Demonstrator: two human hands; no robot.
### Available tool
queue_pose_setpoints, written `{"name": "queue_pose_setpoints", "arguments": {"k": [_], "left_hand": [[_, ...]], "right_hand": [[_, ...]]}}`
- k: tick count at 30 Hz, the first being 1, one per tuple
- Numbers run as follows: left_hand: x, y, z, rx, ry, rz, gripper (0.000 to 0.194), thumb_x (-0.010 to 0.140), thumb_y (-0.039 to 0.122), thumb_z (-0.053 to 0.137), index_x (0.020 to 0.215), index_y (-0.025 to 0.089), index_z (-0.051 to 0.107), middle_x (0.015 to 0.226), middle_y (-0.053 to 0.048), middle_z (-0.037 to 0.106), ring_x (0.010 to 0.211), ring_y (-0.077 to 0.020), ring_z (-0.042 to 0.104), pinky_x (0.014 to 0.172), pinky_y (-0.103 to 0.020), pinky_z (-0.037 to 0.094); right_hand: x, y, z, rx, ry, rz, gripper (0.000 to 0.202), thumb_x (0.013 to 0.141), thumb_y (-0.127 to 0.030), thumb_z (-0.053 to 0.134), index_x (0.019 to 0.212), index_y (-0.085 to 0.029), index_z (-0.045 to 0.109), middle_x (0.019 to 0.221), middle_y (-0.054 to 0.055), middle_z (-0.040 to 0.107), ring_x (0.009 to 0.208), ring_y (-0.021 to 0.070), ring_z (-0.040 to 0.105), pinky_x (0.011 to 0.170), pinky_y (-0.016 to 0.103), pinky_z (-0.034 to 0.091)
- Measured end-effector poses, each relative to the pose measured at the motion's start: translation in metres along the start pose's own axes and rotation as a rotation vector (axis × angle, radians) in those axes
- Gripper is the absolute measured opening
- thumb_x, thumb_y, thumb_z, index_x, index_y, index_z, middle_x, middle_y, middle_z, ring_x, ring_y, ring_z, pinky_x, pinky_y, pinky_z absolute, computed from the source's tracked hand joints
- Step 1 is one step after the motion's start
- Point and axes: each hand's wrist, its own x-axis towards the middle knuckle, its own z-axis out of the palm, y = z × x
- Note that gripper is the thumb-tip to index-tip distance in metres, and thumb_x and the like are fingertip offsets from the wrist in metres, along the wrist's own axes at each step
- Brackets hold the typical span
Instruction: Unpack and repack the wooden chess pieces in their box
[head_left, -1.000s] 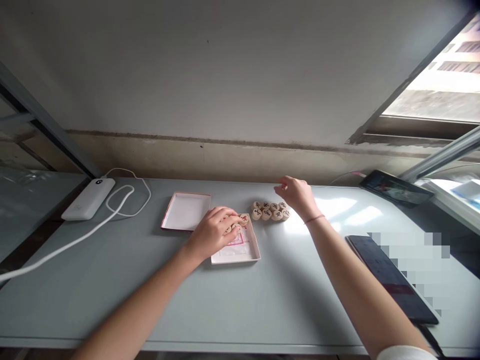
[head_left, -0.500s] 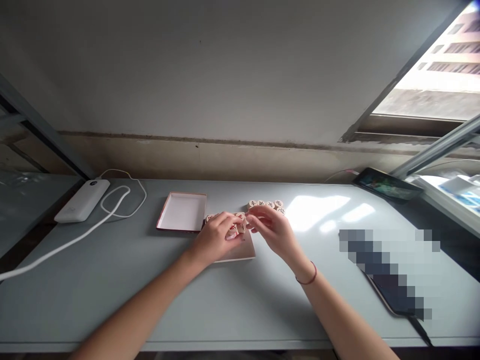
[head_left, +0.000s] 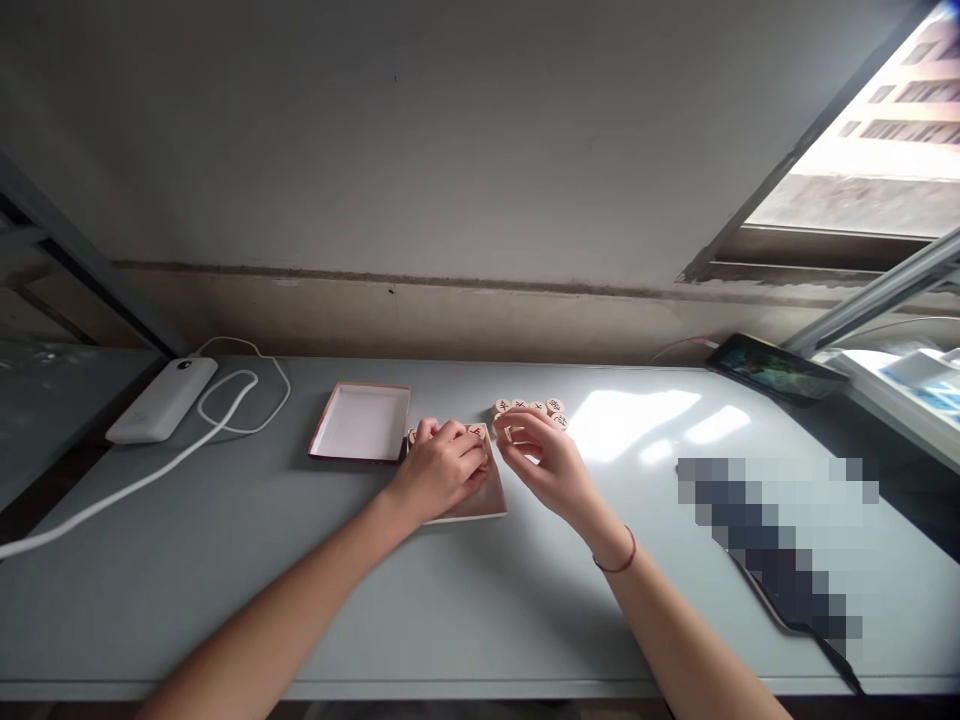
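My left hand (head_left: 441, 472) is over the shallow open box (head_left: 491, 498), its fingers curled down among round wooden Chinese chess pieces with red characters. One red-marked piece (head_left: 477, 431) shows beyond the knuckles at the box's far side. Whatever lies under the fingertips is hidden. Just right of the box, my right hand (head_left: 541, 452) hovers with curved fingers and a gap between thumb and forefinger, holding nothing that I can see. Behind its fingers stands a group of black-marked chess pieces (head_left: 555, 406), partly covered by the hand. A thin dark red band circles the right wrist.
Left of the box lies its lid (head_left: 365, 422), inside up. A white power bank (head_left: 163, 400) with a looping white cable (head_left: 157, 477) is at the far left. A phone (head_left: 780, 372) leans at the back right; a blurred-out dark device (head_left: 772, 560) lies at the right.
My left hand has turned knuckles up and pressed down into the box, covering the pieces that showed between thumb and fingers. My right hand has drawn slightly away from it, its thumb and forefinger parting.
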Motion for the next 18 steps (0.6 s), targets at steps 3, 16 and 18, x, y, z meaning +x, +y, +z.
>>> {"name": "queue_pose_setpoints", "arguments": {"k": [3, 16, 18], "left_hand": [[-0.001, -0.003, -0.002, -0.013, 0.006, -0.02, 0.012, 0.089, 0.026, 0.055, 0.087, 0.02, 0.065, 0.104, -0.004, 0.069, 0.095, -0.0202, 0.053, 0.075, -0.037, 0.031], [-0.031, -0.029, -0.051, -0.214, -0.125, -0.079, 0.013, 0.086, 0.022, 0.055, 0.076, 0.02, 0.064, 0.074, 0.002, 0.063, 0.072, -0.0135, 0.054, 0.07, -0.028, 0.037], [-0.041, -0.029, -0.053, -0.239, -0.151, -0.017, 0.012, 0.084, 0.027, 0.059, 0.075, 0.02, 0.063, 0.072, 0.002, 0.063, 0.069, -0.013, 0.054, 0.068, -0.028, 0.036]], "right_hand": [[-0.002, -0.001, 0.001, -0.144, -0.051, -0.094, 0.019, 0.088, -0.03, 0.052, 0.101, -0.023, 0.064, 0.104, 0.007, 0.06, 0.078, 0.0141, 0.061, 0.069, 0.03, 0.058], [-0.005, 0.004, 0.018, -0.686, -0.16, -0.236, 0.011, 0.085, -0.013, 0.053, 0.084, -0.021, 0.061, 0.092, 0.007, 0.061, 0.083, 0.0206, 0.055, 0.072, 0.032, 0.048], [-0.005, 0.005, 0.019, -0.69, -0.15, -0.218, 0.011, 0.086, -0.013, 0.053, 0.084, -0.02, 0.061, 0.093, 0.008, 0.061, 0.083, 0.0206, 0.056, 0.072, 0.032, 0.048]]}}
